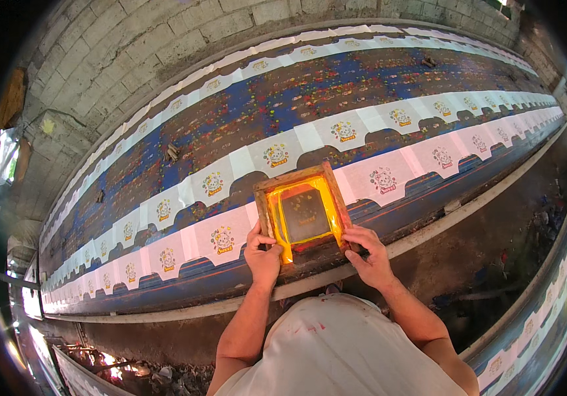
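A small wooden screen-printing frame [305, 210] lies over the near row of pale pink printed pieces [402, 170]. Yellow tape borders its greyish mesh, where a faint design shows. My left hand [263, 256] grips the left side near the lower corner, fingers closed on the wood. On the opposite side, my right hand [370, 256] holds the lower right corner between thumb and fingers. Pink pieces on both sides carry a small cartoon print; those to the left show yellow in it, while those just right look mostly dark pink. The surface under the frame is mostly hidden.
A long, paint-speckled dark table [231, 119] stretches across, with more rows of white printed pieces [244, 158]. Small dark lumps [172, 153] sit on it. A pale rail [422, 243] edges my side. Behind stands a block wall [132, 46]; another table [528, 336] with printed pieces is lower right.
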A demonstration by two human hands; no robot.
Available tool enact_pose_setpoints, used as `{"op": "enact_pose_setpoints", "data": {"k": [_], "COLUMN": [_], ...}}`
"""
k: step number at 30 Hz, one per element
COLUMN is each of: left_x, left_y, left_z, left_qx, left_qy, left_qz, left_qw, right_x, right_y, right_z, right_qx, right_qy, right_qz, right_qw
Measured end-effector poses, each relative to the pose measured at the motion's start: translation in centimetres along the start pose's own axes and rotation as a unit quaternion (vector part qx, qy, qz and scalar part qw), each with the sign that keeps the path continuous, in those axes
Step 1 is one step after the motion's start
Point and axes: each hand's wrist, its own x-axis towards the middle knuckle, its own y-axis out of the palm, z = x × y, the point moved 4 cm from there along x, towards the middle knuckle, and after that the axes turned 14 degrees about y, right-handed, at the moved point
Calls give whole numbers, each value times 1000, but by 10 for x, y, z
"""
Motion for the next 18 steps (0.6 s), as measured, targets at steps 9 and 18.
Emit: {"op": "enact_pose_setpoints", "data": {"k": [9, 18], "left_x": [-2, -3], "left_y": [2, 1], "left_z": [5, 12], "left_qx": [-106, -114], "left_qy": [-50, -54], "left_qz": [-17, -25], "left_qw": [993, 992], "right_x": [0, -4], "right_y": [-6, -5], "right_z": [-2, 33], "right_qx": [21, -46], "right_qy": [-13, -62], "right_qz": [2, 15], "right_qw": [1000, 997]}}
